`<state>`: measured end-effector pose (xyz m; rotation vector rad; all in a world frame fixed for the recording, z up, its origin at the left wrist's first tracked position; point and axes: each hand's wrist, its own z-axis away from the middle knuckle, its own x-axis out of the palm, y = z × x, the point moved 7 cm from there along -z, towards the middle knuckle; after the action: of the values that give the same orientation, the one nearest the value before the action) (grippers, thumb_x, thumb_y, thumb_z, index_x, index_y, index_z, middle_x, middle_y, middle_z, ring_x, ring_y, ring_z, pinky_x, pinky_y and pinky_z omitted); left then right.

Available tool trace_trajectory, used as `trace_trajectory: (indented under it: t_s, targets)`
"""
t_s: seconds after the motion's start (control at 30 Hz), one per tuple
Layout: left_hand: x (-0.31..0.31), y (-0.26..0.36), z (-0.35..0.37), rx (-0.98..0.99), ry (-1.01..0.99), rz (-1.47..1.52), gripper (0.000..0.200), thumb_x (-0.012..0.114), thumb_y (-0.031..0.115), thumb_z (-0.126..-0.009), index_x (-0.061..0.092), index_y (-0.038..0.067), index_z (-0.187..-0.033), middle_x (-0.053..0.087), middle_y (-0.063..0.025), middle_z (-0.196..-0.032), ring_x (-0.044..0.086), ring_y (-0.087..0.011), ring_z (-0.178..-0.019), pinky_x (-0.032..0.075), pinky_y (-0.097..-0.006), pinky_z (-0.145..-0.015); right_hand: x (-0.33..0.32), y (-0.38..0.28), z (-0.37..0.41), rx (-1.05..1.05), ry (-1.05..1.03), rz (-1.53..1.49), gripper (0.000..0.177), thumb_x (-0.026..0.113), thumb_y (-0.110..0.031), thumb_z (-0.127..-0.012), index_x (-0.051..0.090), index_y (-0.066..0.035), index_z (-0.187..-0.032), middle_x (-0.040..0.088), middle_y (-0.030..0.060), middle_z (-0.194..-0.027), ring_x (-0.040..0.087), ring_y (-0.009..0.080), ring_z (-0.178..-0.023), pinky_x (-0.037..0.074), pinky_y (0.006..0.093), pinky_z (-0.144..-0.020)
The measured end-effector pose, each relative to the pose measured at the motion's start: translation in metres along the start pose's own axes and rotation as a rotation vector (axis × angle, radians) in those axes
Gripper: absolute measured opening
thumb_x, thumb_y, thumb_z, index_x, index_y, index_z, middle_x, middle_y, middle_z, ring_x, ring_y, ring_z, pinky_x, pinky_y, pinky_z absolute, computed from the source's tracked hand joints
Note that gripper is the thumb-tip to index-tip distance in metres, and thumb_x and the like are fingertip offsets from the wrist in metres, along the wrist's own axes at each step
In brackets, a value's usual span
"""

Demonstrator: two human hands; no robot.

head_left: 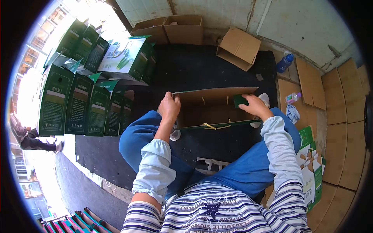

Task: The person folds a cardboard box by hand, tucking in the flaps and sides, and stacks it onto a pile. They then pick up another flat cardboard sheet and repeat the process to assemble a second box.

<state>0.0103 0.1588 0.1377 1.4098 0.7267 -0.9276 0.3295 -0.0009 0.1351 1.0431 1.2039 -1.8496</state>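
Observation:
An open cardboard box (pixel 194 112), brown inside with a dark green rim, stands between my knees. Thin cords show on its long walls, with a yellow one at the near edge. My left hand (pixel 169 106) grips the box's left end, its fingers wrapped over the edge. At the right end my right hand (pixel 254 106) has its thumb and fingers on a small dark green flap (pixel 240 101) inside the box.
Green printed boxes (pixel 99 108) stand in rows at the left. Plain cartons (pixel 239 46) lie at the back. On the right are a blue bottle (pixel 284 63), a small clear bottle (pixel 292 98), flattened green-and-white boxes (pixel 311 182) and stacked cartons (pixel 335 143). A person (pixel 33 139) is at far left.

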Motion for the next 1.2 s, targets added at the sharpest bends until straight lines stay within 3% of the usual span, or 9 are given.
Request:
trace_trajectory:
  t_s: [0.07, 0.23, 0.47, 0.7, 0.8, 0.9, 1.0, 1.13, 1.2]
  targets:
    - [0.005, 0.005, 0.003, 0.021, -0.016, -0.026, 0.039, 0.053, 0.04, -0.088, 0.057, 0.001, -0.089, 0.067, -0.023, -0.092, 0.063, -0.0428, -0.089, 0.049, -0.0477, -0.08, 0.001, 0.002, -0.003, 0.023, -0.007, -0.026, 0.054, 0.061, -0.034, -0.082, 0.056, 0.0, -0.123, 0.056, 0.0245, -0.122, 0.053, 0.0373, -0.115, 0.041, 0.0403, -0.099]
    - [0.041, 0.02, 0.027, 0.225, -0.441, 0.08, 0.073, 0.047, 0.059, -0.085, 0.055, -0.005, -0.121, 0.06, -0.0284, -0.114, 0.055, -0.0415, -0.112, 0.043, -0.0444, -0.096, 0.014, 0.028, -0.017, 0.076, -0.04, -0.189, 0.052, 0.058, -0.027, -0.082, 0.055, 0.004, -0.124, 0.056, 0.026, -0.124, 0.052, 0.0376, -0.117, 0.04, 0.0386, -0.101]
    - [0.029, 0.017, 0.026, 0.27, -0.325, -0.06, 0.048, 0.06, 0.033, -0.084, 0.059, -0.003, -0.116, 0.064, -0.0229, -0.111, 0.061, -0.0358, -0.105, 0.047, -0.0409, -0.089, 0.025, 0.055, -0.025, 0.083, -0.076, -0.309, 0.043, 0.047, -0.013, -0.083, 0.057, 0.002, -0.122, 0.059, 0.0232, -0.121, 0.054, 0.0363, -0.116, 0.041, 0.0384, -0.099]
    - [0.015, 0.001, 0.02, 0.166, -0.3, -0.1, 0.033, 0.061, 0.03, -0.082, 0.069, 0.004, -0.102, 0.067, -0.0188, -0.098, 0.063, -0.0346, -0.096, 0.049, -0.0408, -0.085, -0.009, 0.045, -0.001, 0.211, -0.045, -0.012, 0.033, 0.049, -0.013, -0.087, 0.062, -0.003, -0.115, 0.064, 0.0177, -0.11, 0.06, 0.0332, -0.105, 0.047, 0.0405, -0.092]
    - [0.017, 0.006, 0.022, 0.242, -0.335, -0.126, 0.035, 0.062, 0.03, -0.081, 0.068, 0.003, -0.103, 0.067, -0.0192, -0.1, 0.063, -0.0344, -0.097, 0.049, -0.0405, -0.086, -0.02, 0.047, 0.002, 0.132, 0.013, 0.269, 0.039, 0.054, -0.015, -0.086, 0.056, -0.007, -0.124, 0.062, 0.0181, -0.11, 0.06, 0.0348, -0.102, 0.048, 0.0416, -0.089]
    - [0.023, 0.003, 0.02, 0.244, -0.327, -0.167, 0.034, 0.059, 0.027, -0.081, 0.067, 0.007, -0.107, 0.067, -0.0181, -0.101, 0.062, -0.0325, -0.1, 0.049, -0.0414, -0.086, -0.044, 0.034, 0.01, 0.129, 0.358, 0.142, 0.058, 0.069, -0.018, -0.078, 0.047, -0.01, -0.132, 0.057, 0.0154, -0.116, 0.056, 0.0346, -0.108, 0.047, 0.0408, -0.092]
    - [0.026, -0.003, 0.014, 0.246, -0.3, -0.109, 0.034, 0.057, 0.022, -0.078, 0.068, 0.004, -0.104, 0.067, -0.0191, -0.1, 0.063, -0.0339, -0.099, 0.049, -0.0407, -0.086, -0.053, -0.012, 0.018, -0.285, 0.623, 0.313, 0.072, 0.077, -0.019, -0.07, 0.043, -0.013, -0.133, 0.05, 0.0132, -0.125, 0.049, 0.0323, -0.117, 0.042, 0.0403, -0.098]
    - [0.024, -0.015, 0.009, 0.124, -0.362, 0.105, 0.032, 0.056, 0.011, -0.076, 0.067, -0.001, -0.104, 0.068, -0.0192, -0.097, 0.065, -0.0274, -0.094, 0.049, -0.0345, -0.085, -0.022, -0.032, 0.003, -0.374, 0.431, 0.595, 0.07, 0.078, -0.019, -0.067, 0.045, -0.006, -0.128, 0.048, 0.0134, -0.126, 0.045, 0.0291, -0.121, 0.035, 0.0394, -0.106]
    - [0.034, -0.029, 0.003, 0.082, -0.39, 0.171, 0.03, 0.056, 0.008, -0.078, 0.067, -0.003, -0.104, 0.069, -0.017, -0.097, 0.065, -0.0236, -0.093, 0.049, -0.0328, -0.085, -0.015, -0.029, -0.009, -0.331, 0.316, 0.6, 0.047, 0.076, -0.02, -0.071, 0.052, -0.005, -0.109, 0.057, 0.0119, -0.106, 0.055, 0.0284, -0.105, 0.043, 0.0389, -0.096]
